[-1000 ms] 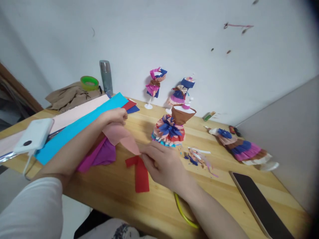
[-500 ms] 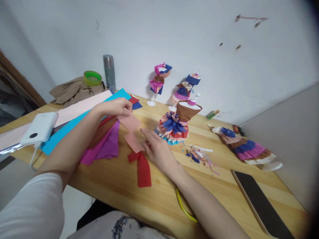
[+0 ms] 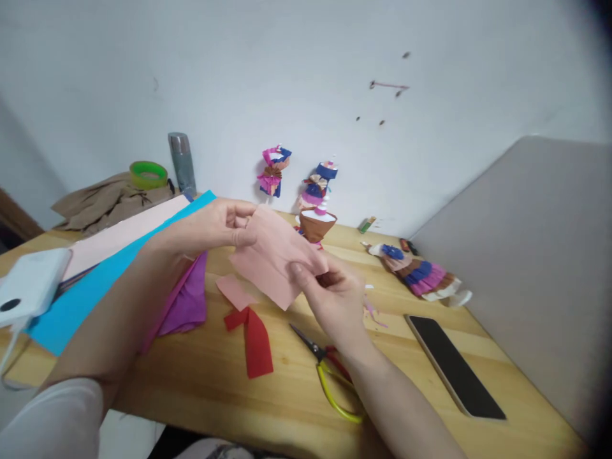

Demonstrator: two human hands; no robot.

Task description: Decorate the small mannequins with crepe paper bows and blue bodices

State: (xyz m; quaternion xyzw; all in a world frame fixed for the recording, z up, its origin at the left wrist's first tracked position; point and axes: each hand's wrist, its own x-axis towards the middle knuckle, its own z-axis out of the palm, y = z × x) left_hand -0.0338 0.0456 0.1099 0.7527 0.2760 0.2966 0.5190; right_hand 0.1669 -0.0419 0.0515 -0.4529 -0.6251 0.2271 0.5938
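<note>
Your left hand (image 3: 217, 224) and right hand (image 3: 337, 303) pinch opposite sides of the pink sheet (image 3: 272, 255) above the bench (image 3: 191, 389). Smaller pink piece (image 3: 235, 293) and red piece (image 3: 258, 349) look cut, lying near scissors (image 3: 319, 354); pink sheet looks unshaped.

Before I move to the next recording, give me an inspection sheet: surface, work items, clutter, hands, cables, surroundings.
Surface: wooden tabletop, partly covered.
Work items: pink sheet, held up; smaller pink piece and red paper lying below it; scissors, handles partly hidden.
Clutter: phone, white device, green tape roll.
Hands: left hand and right hand grip the pink sheet.
Cables: white cable at the white device; far end untraceable.
Surroundings: pale wall behind; grey panel right.
</note>
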